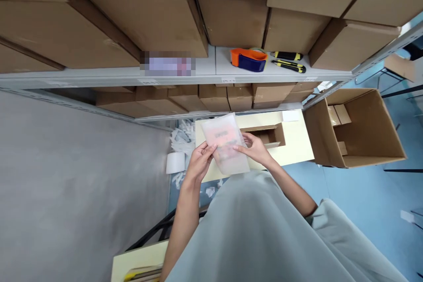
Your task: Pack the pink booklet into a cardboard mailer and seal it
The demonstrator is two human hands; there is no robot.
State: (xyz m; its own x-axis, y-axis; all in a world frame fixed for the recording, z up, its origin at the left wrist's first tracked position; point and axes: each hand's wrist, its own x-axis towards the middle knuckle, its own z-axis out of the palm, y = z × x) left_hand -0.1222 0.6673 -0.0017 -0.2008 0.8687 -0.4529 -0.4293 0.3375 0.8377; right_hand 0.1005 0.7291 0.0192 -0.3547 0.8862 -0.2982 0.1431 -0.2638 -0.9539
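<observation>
A frosted, translucent plastic bag [228,158] with something orange-red and printed inside is held up in front of me. My left hand [201,158] is closed on its left edge, the thumb lying over the front. On the opposite edge, my right hand [254,149] pinches the same bag between thumb and fingers. Behind the bag, an open cardboard box [280,135] rests on a cream tabletop [299,143], and the bag covers part of it.
Shelves above hold many cardboard boxes [234,20], an orange-and-blue tape dispenser [248,60] and black-and-yellow utility knives [289,66]. At the right stands a large open carton [370,132] with small boxes inside. A white roll [175,163] and crumpled paper [183,136] lie left of the table.
</observation>
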